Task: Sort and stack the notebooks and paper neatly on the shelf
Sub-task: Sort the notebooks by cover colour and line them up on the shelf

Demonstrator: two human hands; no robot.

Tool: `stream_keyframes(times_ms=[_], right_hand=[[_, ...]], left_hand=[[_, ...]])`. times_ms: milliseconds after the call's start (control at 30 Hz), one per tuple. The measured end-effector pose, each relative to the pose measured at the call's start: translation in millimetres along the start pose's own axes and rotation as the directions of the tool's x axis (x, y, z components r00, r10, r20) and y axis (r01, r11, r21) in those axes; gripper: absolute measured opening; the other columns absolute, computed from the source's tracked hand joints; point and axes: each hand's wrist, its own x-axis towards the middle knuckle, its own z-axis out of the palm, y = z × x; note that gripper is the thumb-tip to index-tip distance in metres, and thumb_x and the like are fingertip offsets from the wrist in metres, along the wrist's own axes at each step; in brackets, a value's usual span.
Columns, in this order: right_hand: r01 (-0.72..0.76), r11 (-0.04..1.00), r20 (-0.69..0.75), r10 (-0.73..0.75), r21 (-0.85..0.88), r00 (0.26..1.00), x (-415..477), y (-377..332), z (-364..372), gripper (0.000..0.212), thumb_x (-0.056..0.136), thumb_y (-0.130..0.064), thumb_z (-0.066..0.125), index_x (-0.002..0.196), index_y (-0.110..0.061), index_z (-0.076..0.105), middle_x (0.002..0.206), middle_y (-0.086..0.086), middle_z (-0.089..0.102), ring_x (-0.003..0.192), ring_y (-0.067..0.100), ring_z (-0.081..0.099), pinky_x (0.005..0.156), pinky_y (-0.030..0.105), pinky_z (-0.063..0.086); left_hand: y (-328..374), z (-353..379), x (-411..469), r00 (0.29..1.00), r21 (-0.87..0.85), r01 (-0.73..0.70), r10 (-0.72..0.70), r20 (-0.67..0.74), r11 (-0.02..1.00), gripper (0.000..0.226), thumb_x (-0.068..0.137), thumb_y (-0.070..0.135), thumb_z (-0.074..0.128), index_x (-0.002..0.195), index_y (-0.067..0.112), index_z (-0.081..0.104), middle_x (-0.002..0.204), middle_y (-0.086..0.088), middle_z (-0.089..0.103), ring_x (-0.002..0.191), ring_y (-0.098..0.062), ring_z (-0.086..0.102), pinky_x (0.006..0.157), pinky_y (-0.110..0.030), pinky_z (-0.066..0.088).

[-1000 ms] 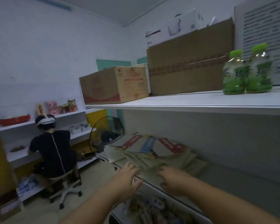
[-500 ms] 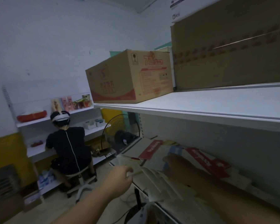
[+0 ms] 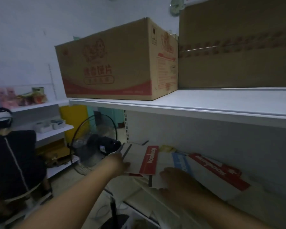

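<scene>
On the white metal lower shelf [image 3: 135, 208], I see the fanned heap of pale notebooks and paper [image 3: 155, 192] overhanging the lip, left hand [image 3: 120, 164] pinching the red-banded white notebook [image 3: 139, 160], right hand [image 3: 177, 180] flat on the heap; a tug could drag loose sheets off.

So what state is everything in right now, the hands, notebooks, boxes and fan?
Left hand: holds the red-banded notebook by its left edge.
Right hand: flat on the notebook pile.
Notebook pile: fanned out, unstacked.
Printed box: closed.
Plain box: taped shut.
Fan: cannot tell if running.
</scene>
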Motion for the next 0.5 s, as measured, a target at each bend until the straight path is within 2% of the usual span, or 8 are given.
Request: stream_keyframes(times_ms=[67, 100, 167, 233, 300, 400, 500], right_hand=[[-0.058, 0.997, 0.013, 0.057, 0.056, 0.998, 0, -7, -3, 0.047, 0.093, -0.048, 0.043, 0.127, -0.016, 0.047, 0.134, 0.004, 0.044, 0.123, 0.022, 0.043, 0.096, 0.035, 0.039], [-0.081, 0.993, 0.018, 0.08, 0.08, 0.997, -2, -10, -6, 0.05, 0.094, -0.047, 0.044, 0.134, -0.017, 0.043, 0.14, 0.003, 0.04, 0.129, 0.021, 0.039, 0.103, 0.032, 0.035], [-0.122, 0.983, 0.015, 0.121, 0.135, 0.993, -4, -15, -8, 0.054, 0.095, -0.044, 0.046, 0.141, -0.017, 0.037, 0.147, 0.001, 0.034, 0.135, 0.017, 0.033, 0.106, 0.026, 0.029], [-0.161, 0.973, 0.012, 0.162, 0.168, 0.987, -7, -21, -10, 0.055, 0.096, -0.041, 0.045, 0.144, -0.017, 0.033, 0.151, -0.001, 0.029, 0.138, 0.016, 0.029, 0.109, 0.024, 0.026], [-0.2, 0.965, -0.003, 0.204, 0.169, 0.979, -8, -27, -9, 0.054, 0.098, -0.038, 0.042, 0.146, -0.02, 0.029, 0.155, -0.005, 0.023, 0.141, 0.013, 0.024, 0.111, 0.022, 0.021], [-0.276, 0.942, -0.018, 0.285, 0.193, 0.958, -5, -36, -6, 0.051, 0.098, -0.038, 0.039, 0.147, -0.025, 0.029, 0.156, -0.007, 0.022, 0.142, 0.012, 0.023, 0.112, 0.022, 0.02], [-0.329, 0.915, -0.055, 0.35, 0.233, 0.935, -1, -41, -2, 0.048, 0.099, -0.039, 0.038, 0.145, -0.026, 0.033, 0.153, -0.006, 0.029, 0.139, 0.014, 0.031, 0.111, 0.024, 0.026]], left_hand=[[-5, -2, 15, 0.998, -0.073, -0.046, 0.049, 0.032, 0.996, 0.079, 0.089, 0.041, 0.058, 0.151, 0.018, 0.014, 0.139, -0.004, 0.05, 0.114, -0.021, 0.055, 0.088, -0.024, 0.045], [-6, -4, 22, 0.997, -0.13, -0.051, 0.058, 0.054, 0.99, 0.076, 0.087, 0.038, 0.062, 0.149, 0.019, 0.021, 0.137, -0.002, 0.052, 0.113, -0.021, 0.055, 0.089, -0.024, 0.045], [-10, -3, 37, 0.994, -0.26, -0.008, 0.035, 0.1, 0.966, 0.067, 0.08, 0.032, 0.071, 0.138, 0.016, 0.041, 0.128, -0.004, 0.057, 0.106, -0.021, 0.057, 0.089, -0.026, 0.049], [-11, -2, 48, 0.985, -0.43, 0.058, 0.017, 0.17, 0.901, 0.059, 0.075, 0.023, 0.078, 0.126, 0.01, 0.051, 0.116, -0.008, 0.061, 0.093, -0.022, 0.058, 0.08, -0.028, 0.052], [-11, -6, 52, 0.969, -0.618, 0.147, 0.013, 0.247, 0.772, 0.049, 0.076, 0.011, 0.076, 0.119, 0.002, 0.054, 0.105, -0.012, 0.062, 0.088, -0.025, 0.058, 0.072, -0.031, 0.053], [-14, -16, 50, 0.949, -0.837, 0.225, 0.085, 0.305, 0.498, 0.032, 0.087, -0.001, 0.059, 0.118, 0.0, 0.055, 0.104, -0.017, 0.061, 0.098, -0.034, 0.059, 0.083, -0.043, 0.054], [-27, -27, 44, 0.937, -0.931, 0.244, 0.18, 0.298, 0.272, 0.031, 0.09, -0.006, 0.045, 0.118, 0.004, 0.051, 0.106, -0.018, 0.058, 0.093, -0.034, 0.057, 0.069, -0.042, 0.052]])
